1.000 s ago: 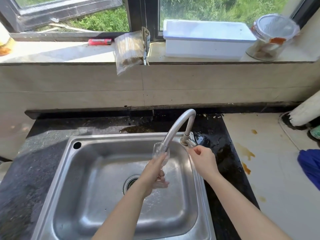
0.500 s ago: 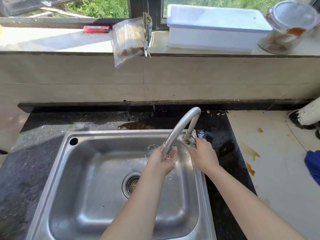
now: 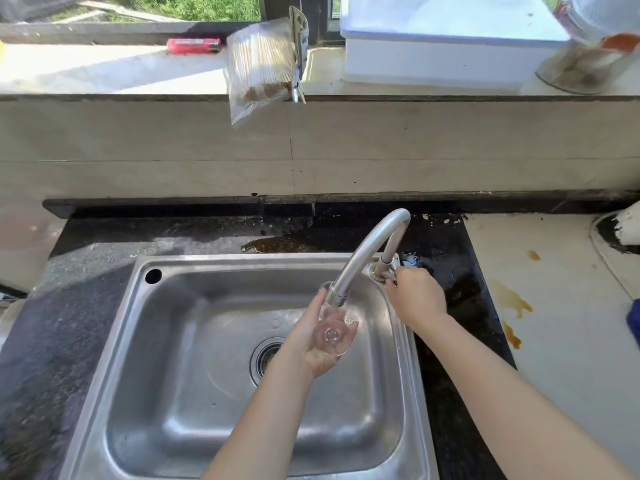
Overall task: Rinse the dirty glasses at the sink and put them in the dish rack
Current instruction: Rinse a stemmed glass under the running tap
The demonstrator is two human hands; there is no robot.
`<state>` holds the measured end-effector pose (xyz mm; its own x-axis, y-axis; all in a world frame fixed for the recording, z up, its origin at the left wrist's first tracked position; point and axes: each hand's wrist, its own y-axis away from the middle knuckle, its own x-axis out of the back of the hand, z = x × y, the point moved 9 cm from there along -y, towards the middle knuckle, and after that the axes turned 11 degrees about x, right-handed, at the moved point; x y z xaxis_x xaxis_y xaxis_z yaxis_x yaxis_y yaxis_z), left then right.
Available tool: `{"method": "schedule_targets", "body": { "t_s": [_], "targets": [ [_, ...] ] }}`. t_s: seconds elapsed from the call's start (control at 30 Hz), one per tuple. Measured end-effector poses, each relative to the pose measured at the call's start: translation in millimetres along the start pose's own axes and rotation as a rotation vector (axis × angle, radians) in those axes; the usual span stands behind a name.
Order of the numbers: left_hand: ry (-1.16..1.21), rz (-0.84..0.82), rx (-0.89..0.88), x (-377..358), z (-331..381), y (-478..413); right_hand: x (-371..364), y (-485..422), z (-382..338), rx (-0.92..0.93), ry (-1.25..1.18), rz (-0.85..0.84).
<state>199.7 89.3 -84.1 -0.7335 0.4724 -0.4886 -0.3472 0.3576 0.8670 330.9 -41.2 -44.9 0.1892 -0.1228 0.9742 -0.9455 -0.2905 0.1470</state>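
Note:
A small clear glass (image 3: 333, 332) lies tilted in my left hand (image 3: 317, 341), its mouth up against the spout of the curved steel tap (image 3: 363, 252) and its base facing me. My left fingers curl round the glass over the steel sink (image 3: 194, 341). My right hand (image 3: 415, 296) grips the tap's handle at the base of the tap, on the sink's back right corner. I cannot tell whether water runs. No dish rack is in view.
The drain (image 3: 268, 355) sits mid-sink. Black wet counter (image 3: 450, 306) surrounds the sink; a stained pale surface (image 3: 554, 306) lies right. On the window ledge stand a white box (image 3: 446, 43), a jar (image 3: 595, 46), a bag of sticks (image 3: 259, 71) and a red lighter (image 3: 194, 45).
My left hand has turned palm up and tipped the glass so its base faces me under the spout. My right hand has stayed on the tap handle.

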Motion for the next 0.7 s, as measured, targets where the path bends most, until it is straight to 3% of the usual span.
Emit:
{"method": "schedule_targets", "body": {
  "t_s": [0.47, 0.7],
  "targets": [
    [-0.331, 0.147, 0.030, 34, -6, 3, -5, -6, 15, -0.076, -0.166, -0.105],
    [-0.490, 0.136, -0.023, 36, 1, 9, -8, -4, 29, -0.182, -0.493, -0.138]
  ]
}}
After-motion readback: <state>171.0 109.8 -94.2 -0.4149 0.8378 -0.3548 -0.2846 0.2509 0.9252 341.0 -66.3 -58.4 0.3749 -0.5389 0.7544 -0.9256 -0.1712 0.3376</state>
